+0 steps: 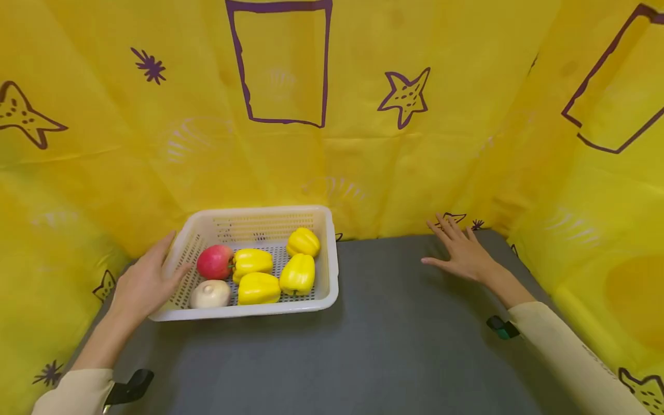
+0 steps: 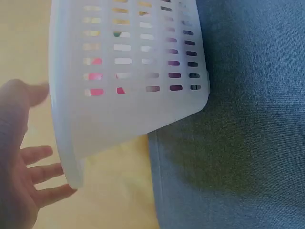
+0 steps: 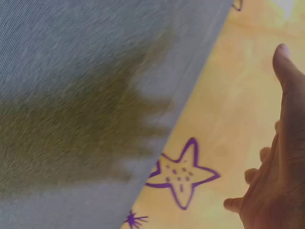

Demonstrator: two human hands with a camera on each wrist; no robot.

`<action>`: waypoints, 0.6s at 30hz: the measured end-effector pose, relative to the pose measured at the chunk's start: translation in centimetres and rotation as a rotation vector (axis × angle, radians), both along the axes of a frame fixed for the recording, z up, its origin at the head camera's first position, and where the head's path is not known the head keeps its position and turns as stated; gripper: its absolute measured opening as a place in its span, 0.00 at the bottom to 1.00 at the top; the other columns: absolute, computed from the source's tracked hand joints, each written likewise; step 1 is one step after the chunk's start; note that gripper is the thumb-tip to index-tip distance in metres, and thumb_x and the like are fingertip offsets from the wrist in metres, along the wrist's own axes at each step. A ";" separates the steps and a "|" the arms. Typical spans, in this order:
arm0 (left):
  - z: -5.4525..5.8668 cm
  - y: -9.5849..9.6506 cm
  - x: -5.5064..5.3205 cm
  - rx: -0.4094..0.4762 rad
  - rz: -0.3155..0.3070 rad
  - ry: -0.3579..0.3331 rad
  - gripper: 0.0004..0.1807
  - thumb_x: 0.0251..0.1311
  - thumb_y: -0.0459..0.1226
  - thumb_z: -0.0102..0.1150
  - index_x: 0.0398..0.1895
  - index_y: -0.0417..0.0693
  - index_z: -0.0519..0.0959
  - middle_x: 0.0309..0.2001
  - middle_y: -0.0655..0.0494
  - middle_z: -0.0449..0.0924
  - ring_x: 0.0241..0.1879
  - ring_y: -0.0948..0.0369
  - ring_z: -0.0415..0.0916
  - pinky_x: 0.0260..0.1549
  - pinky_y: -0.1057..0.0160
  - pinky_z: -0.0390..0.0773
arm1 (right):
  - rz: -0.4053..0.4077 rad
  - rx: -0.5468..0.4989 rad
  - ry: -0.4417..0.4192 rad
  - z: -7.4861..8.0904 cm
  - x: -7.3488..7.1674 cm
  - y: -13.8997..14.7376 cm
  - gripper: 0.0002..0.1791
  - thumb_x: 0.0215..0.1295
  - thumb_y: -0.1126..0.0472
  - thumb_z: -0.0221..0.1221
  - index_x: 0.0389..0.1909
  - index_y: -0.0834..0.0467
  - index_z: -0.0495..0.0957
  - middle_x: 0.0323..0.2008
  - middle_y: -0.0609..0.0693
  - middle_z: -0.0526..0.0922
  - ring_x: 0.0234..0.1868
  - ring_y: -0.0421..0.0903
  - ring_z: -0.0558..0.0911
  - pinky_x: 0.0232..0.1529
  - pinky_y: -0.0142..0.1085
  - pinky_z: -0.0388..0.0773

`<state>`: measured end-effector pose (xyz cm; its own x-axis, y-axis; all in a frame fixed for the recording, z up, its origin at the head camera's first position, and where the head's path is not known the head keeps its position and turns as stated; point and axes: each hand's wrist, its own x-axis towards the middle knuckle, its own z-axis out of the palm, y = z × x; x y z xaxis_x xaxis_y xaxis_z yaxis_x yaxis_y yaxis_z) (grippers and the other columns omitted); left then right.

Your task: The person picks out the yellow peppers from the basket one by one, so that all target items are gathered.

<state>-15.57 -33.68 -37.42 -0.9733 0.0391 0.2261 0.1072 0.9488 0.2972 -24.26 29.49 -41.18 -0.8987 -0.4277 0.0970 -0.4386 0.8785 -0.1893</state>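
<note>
White basket [image 1: 259, 310], produce [image 1: 259, 288] inside, on grey table [image 1: 384, 357]. I log left hand [image 1: 145, 283] at its left rim, fingers extended, contact unclear; right hand [image 1: 463, 253] spread, released, well apart.

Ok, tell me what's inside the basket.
The basket holds four yellow peppers, a red fruit and what looks like a pale onion. Anything directly beneath them is covered and can't be seen.
</note>
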 end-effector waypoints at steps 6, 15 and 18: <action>0.0 -1.1 1.3 0.086 0.036 0.086 0.41 0.66 0.46 0.57 0.77 0.44 0.52 0.63 0.25 0.65 0.55 0.28 0.65 0.47 0.30 0.63 | 0.044 -0.024 0.008 0.9 0.7 -1.2 0.52 0.62 0.34 0.59 0.79 0.47 0.44 0.77 0.60 0.42 0.75 0.64 0.43 0.66 0.68 0.40; -1.1 -1.9 1.9 0.192 0.043 0.097 0.39 0.68 0.44 0.56 0.76 0.41 0.53 0.57 0.21 0.68 0.46 0.28 0.73 0.41 0.32 0.69 | 0.176 -0.060 0.087 2.6 1.3 -3.9 0.51 0.60 0.37 0.63 0.78 0.52 0.50 0.77 0.59 0.46 0.76 0.63 0.45 0.67 0.65 0.42; -1.7 -2.1 2.2 0.239 0.046 0.079 0.38 0.68 0.43 0.56 0.76 0.40 0.53 0.57 0.20 0.68 0.44 0.27 0.74 0.38 0.32 0.73 | 0.209 -0.060 0.106 3.0 1.4 -5.0 0.52 0.59 0.38 0.64 0.78 0.50 0.50 0.77 0.58 0.46 0.75 0.63 0.46 0.66 0.66 0.45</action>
